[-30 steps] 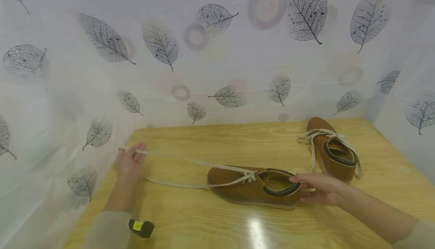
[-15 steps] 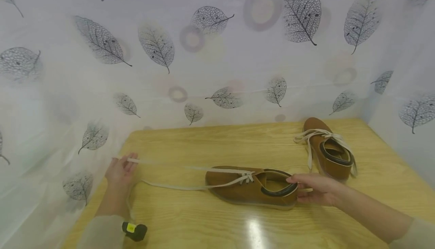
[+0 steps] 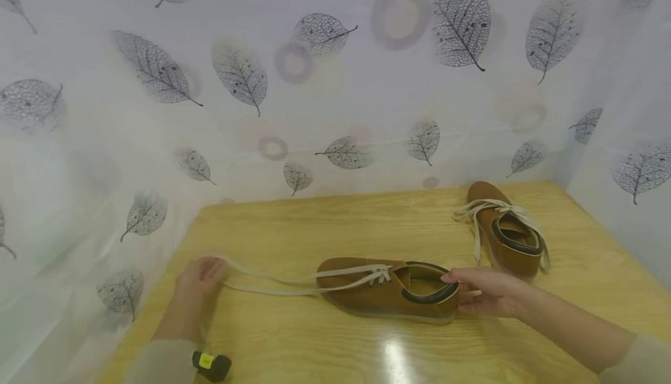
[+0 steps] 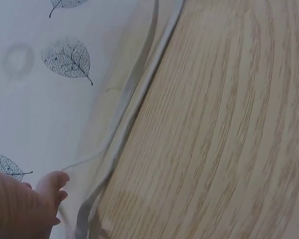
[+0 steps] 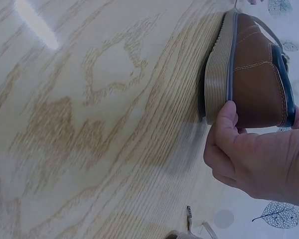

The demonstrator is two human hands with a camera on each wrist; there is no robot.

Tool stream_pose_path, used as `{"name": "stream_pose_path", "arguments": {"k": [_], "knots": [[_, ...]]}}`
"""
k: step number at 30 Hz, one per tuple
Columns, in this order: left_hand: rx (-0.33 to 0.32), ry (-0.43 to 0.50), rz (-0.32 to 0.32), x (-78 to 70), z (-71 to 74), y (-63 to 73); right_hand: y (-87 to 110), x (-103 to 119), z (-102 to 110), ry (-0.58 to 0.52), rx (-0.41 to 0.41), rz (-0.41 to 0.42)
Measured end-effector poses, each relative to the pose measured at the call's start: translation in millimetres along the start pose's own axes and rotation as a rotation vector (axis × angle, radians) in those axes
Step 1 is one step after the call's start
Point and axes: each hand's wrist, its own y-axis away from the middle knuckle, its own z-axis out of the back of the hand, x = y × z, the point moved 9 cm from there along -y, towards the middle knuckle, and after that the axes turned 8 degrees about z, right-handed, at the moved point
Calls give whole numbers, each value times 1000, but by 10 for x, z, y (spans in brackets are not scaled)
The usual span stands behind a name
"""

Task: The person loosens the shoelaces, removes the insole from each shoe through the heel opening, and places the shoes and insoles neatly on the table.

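Observation:
A brown shoe (image 3: 367, 302) with a dark padded collar lies on the table, its toe pointing left. My right hand (image 3: 493, 292) grips its heel, thumb at the collar; in the right wrist view the fingers (image 5: 228, 117) press the heel near the ribbed sole (image 5: 218, 74). From the eyelets, two lengths of cream shoelace (image 3: 272, 292) run left over the toe. My left hand (image 3: 196, 279) pinches the shoelace near the table's left side. In the left wrist view, a thin strand meets the fingertips of the left hand (image 4: 32, 206), which are partly hidden.
Another brown shoe (image 3: 516, 253) with a loose cream lace stands at the back right, just behind my right hand. A small black object with a yellow label (image 3: 211, 365) is beside my left sleeve. A leaf-printed white curtain (image 3: 335, 92) surrounds the wooden table (image 3: 293, 349).
My left hand went slightly left, then came down and nearer, and its fingers curled in. The upper lace length now sags in a curve. The right hand and shoe stayed in place.

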Motion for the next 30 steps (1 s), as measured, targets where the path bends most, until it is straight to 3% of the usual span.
{"name": "stream_pose_path", "arguments": {"k": [4, 11, 18, 26, 30], "knots": [[15, 13, 16, 52, -27, 15, 7, -11, -12, -10, 6, -4], [96, -98, 68, 242, -145, 67, 0, -7, -17, -8, 17, -3], [159, -210, 79, 449, -310, 74, -5, -23, -18, -3, 17, -12], [401, -269, 126, 660, -631, 63, 7, -14, -11, -5, 16, -20], [444, -346, 120, 761, -771, 80, 5, 14, -22, -7, 18, -21]]}}
